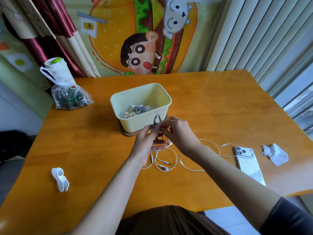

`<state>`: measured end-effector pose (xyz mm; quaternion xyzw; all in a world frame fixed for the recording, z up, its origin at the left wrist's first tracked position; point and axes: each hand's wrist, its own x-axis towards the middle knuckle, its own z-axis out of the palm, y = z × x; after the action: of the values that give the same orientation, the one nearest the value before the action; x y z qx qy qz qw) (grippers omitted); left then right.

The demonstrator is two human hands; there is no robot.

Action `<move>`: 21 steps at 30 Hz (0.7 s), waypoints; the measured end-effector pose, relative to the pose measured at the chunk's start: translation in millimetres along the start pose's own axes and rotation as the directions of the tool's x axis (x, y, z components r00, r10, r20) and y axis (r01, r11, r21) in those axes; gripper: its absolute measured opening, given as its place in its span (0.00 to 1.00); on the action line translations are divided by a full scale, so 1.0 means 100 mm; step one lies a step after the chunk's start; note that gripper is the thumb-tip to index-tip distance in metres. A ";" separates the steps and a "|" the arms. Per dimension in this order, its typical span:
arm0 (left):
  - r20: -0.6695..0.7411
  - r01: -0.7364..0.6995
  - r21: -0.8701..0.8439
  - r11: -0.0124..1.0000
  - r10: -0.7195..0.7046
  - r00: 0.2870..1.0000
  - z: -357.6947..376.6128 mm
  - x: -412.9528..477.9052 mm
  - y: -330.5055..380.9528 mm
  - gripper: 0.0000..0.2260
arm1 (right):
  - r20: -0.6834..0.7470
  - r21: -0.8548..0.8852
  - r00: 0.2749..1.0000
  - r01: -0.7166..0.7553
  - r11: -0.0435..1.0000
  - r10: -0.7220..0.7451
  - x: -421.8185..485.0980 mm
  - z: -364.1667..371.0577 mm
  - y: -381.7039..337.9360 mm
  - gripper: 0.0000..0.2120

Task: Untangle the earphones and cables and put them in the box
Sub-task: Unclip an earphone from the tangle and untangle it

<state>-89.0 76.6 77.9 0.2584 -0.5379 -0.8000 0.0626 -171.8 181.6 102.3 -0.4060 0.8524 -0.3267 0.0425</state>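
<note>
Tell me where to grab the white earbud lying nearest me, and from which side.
Pinch the earbud by its short stem, coming down from the near side. It lies flat at the near edge of the white cable tangle, so that side looks free of loops. The left hand and right hand both hold a gray item, so free one first.

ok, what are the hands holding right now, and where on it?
A gray cable, looped. Left hand grips its lower part, right hand pinches it just above; the loop's top sticks up free.
</note>
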 end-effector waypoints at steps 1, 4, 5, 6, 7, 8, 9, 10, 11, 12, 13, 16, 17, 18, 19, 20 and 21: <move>-0.009 0.001 0.025 1.000 -0.001 1.000 -0.01 0.00 0.00 0.07 | 0.003 0.000 1.000 -0.002 1.000 0.002 -0.01 0.00 0.00 0.08; -0.031 -0.009 0.108 0.994 0.012 0.999 -0.04 0.03 -0.01 0.07 | 0.034 -0.016 0.999 0.012 1.000 -0.012 -0.03 0.01 0.01 0.08; -0.028 -0.017 0.139 0.990 0.021 0.999 -0.04 0.03 -0.01 0.07 | 0.051 -0.032 0.999 0.021 0.999 -0.019 -0.04 0.01 0.02 0.08; -0.019 -0.022 0.167 0.986 0.026 0.999 -0.05 0.03 -0.01 0.07 | 0.065 -0.047 0.998 0.029 0.998 -0.026 -0.04 0.00 0.03 0.09; -0.010 -0.023 0.192 0.981 0.025 1.000 -0.05 0.03 0.00 0.07 | 0.075 -0.062 0.997 0.035 0.997 -0.031 -0.05 -0.01 0.03 0.09; -0.005 -0.018 0.215 0.977 0.019 1.000 -0.05 0.03 0.01 0.07 | 0.085 -0.077 0.996 0.045 0.996 -0.039 -0.05 -0.03 0.03 0.09; -0.003 -0.007 0.233 0.973 0.008 1.000 -0.04 0.03 0.02 0.07 | 0.098 -0.097 0.994 0.061 0.993 -0.051 -0.06 -0.04 0.03 0.09; -0.002 0.006 0.248 0.969 -0.005 1.000 -0.04 0.03 0.02 0.07 | 0.113 -0.123 0.991 0.080 0.989 -0.066 -0.06 -0.06 0.03 0.09; -0.001 0.019 0.263 0.965 -0.019 1.000 -0.03 0.04 0.03 0.06 | 0.126 -0.149 0.989 0.097 0.984 -0.078 -0.06 -0.09 0.02 0.09; -0.002 0.029 0.277 0.961 -0.030 1.000 -0.03 0.04 0.04 0.06 | 0.133 -0.169 0.987 0.108 0.980 -0.085 -0.06 -0.12 0.01 0.09; -0.005 0.038 0.291 0.956 -0.038 0.999 -0.02 0.04 0.05 0.05 | 0.135 -0.186 0.987 0.115 0.976 -0.090 -0.05 -0.15 0.00 0.09; -0.010 0.046 0.348 0.936 -0.046 0.999 -0.04 0.03 0.05 0.05 | 0.149 -0.252 0.982 0.155 0.955 -0.120 0.01 -0.28 0.01 0.09; 0.003 0.045 0.374 0.926 -0.050 0.999 -0.05 0.03 0.04 0.05 | 0.158 -0.275 0.979 0.169 0.946 -0.129 0.02 -0.32 0.02 0.09; 0.022 0.044 0.403 0.914 -0.058 0.998 -0.06 0.02 0.02 0.06 | 0.163 -0.287 0.978 0.177 0.942 -0.134 0.04 -0.35 0.03 0.09; 0.044 0.042 0.428 0.903 -0.067 0.997 -0.07 0.00 0.01 0.07 | 0.159 -0.284 0.978 0.177 0.942 -0.136 0.05 -0.38 0.04 0.08; 0.066 0.039 0.444 0.895 -0.076 0.995 -0.08 -0.01 0.00 0.07 | 0.149 -0.269 0.979 0.174 0.947 -0.137 0.06 -0.40 0.05 0.08; 0.084 0.035 0.448 0.893 -0.081 0.993 -0.08 -0.02 0.00 0.07 | 0.134 -0.247 0.982 0.166 0.955 -0.136 0.07 -0.41 0.06 0.08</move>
<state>-83.4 71.3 76.1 0.2411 -0.7013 -0.6690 -0.0495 -194.6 201.3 132.3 -0.4903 0.8500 -0.1919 0.0135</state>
